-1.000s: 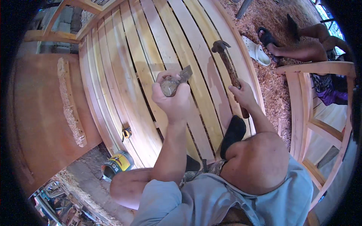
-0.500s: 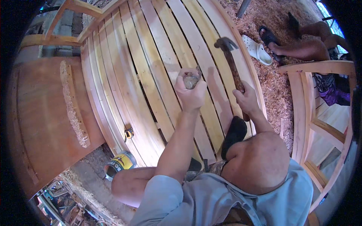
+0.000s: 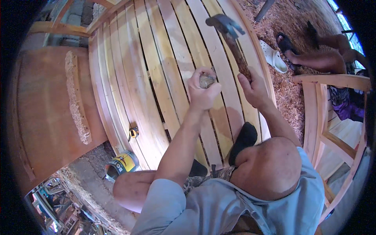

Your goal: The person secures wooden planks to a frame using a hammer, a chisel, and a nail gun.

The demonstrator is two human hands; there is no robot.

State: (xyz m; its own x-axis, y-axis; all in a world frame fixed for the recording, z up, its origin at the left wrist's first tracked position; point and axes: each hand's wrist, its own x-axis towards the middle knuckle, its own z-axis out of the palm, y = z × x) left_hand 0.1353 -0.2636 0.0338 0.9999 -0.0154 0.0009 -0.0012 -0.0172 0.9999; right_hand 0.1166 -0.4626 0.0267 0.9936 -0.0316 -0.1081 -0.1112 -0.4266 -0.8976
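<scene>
My left hand [image 3: 203, 91] is wrapped round a thing with a rounded, grey-brown top [image 3: 206, 80]; the fingers hide the rest, so I cannot tell its kind. It is over the middle of the slatted wooden panel [image 3: 156, 84]. To its right, my right hand [image 3: 253, 89] grips the wooden handle of a claw hammer [image 3: 237, 53]. The dark hammer head is up and away from me, slightly blurred, above the slats and apart from my left hand.
A yellow-and-black tape measure [image 3: 134, 132] lies on the slats at left. Beside the panel's near left corner is a yellow-and-dark can [image 3: 124, 161]. A brown board [image 3: 43, 113] adjoins the left side. Wood shavings, a white clog [image 3: 273, 56] and another person's legs [image 3: 321, 58] are at right.
The hammer and my right hand have risen, the head swinging up and to the left. My left hand has shifted slightly right with its grip kept. The view has tilted a little.
</scene>
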